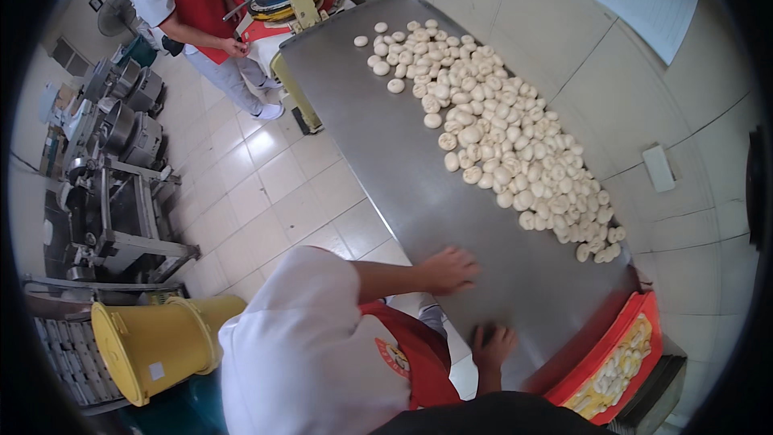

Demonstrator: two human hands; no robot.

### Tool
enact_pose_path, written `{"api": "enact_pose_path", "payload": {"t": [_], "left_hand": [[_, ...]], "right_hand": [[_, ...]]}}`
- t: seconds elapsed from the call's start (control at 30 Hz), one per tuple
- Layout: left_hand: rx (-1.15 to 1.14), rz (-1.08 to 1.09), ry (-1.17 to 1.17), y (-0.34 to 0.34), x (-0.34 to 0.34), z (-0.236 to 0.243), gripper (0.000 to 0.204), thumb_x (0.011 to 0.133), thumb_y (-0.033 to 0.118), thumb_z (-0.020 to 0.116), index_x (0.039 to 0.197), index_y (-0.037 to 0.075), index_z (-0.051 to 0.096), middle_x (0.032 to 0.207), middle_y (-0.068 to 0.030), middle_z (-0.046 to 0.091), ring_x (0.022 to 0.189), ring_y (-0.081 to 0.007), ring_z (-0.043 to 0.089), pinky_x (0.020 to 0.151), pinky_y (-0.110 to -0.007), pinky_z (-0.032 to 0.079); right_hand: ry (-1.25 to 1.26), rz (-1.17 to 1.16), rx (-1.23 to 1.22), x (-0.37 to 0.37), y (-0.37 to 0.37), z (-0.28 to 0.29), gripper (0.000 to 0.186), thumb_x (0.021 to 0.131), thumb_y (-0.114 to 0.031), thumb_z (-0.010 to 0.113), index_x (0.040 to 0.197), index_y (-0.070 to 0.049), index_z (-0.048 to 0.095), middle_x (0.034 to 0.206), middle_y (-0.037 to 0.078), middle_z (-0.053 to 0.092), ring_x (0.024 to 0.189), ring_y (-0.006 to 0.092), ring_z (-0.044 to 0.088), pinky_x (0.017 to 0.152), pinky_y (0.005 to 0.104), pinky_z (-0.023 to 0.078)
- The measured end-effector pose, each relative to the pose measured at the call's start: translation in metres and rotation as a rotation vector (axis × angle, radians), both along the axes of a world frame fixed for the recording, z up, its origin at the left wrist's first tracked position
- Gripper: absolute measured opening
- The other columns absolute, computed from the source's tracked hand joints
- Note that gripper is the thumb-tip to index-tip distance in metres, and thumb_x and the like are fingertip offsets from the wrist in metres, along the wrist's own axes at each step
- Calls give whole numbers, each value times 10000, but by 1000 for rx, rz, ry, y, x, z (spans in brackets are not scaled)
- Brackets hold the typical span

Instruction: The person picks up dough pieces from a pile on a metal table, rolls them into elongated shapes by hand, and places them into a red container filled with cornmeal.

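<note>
While the left hand (pixel 493 348) lies flat on the steel surface (pixel 378 153), fingers spread, grip released and holding nothing, the dough pieces (pixel 507 137) sit ahead and to its right, well apart. Their heap runs as one long band, slanting from the far end of the surface down along the tiled wall to the near right, and that near tip points toward the hand. The right hand is out of shot. A co-worker's hand (pixel 447 270) presses the surface just ahead-left, and a red tray (pixel 596 346) of pieces sits close on the right.
</note>
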State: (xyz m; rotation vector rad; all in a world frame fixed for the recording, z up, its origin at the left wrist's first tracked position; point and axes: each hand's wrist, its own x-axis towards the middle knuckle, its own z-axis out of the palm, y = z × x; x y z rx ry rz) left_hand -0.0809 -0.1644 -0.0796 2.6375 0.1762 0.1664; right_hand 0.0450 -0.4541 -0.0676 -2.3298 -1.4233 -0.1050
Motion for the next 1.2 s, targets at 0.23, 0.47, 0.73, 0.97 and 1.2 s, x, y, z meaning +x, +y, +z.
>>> {"api": "enact_pose_path", "payload": {"t": [0.23, 0.47, 0.73, 0.97, 1.2], "left_hand": [[58, -281, -125, 52, 117, -30, 295, 1063, 357, 592, 1216, 105, 608, 1182, -104, 611, 1130, -296, 599, 987, -496, 481], [104, -147, -101, 52, -18, -2, 472, 1045, 354, 640, 1439, 106, 560, 1199, -153, 569, 1189, -346, 560, 1060, -514, 442], [24, -270, -35, 41, 118, 22, 724, 982, 524, 666, 1555, 119, 487, 1389, -150, 554, 1280, -322, 522, 1098, -485, 409], [13, -171, -149, 20, 181, 14, 749, 988, 502, 652, 1552, 43, 474, 1574, -212, 474, 1447, -388, 449, 1214, -509, 345], [-100, -287, -4, -2, 7, 27, 711, 898, 272, 763, 1502, -8, 516, 1574, -289, 475, 1544, -453, 371, 1282, -543, 302]], "right_hand": [[51, -105, -69, 143, 50, -47, 227, 1014, -218, 667, 1185, -73, 701, 1055, 164, 698, 1034, 418, 656, 953, 593, 489], [56, -323, -286, -3, -72, -17, 456, 1016, -231, 644, 1468, -168, 638, 1263, 245, 605, 1138, 448, 566, 998, 592, 428], [-52, -308, -397, 133, 49, 4, 643, 1005, -547, 624, 1545, -204, 559, 1300, 202, 552, 1192, 402, 536, 1039, 562, 386], [-240, -434, -224, 216, 120, -7, 680, 1036, -540, 587, 1562, -118, 498, 1501, 187, 515, 1376, 418, 489, 1151, 579, 352], [53, -418, -159, 18, 30, 8, 784, 903, -260, 772, 1555, 22, 441, 1574, 256, 466, 1506, 449, 385, 1257, 603, 262]]}}
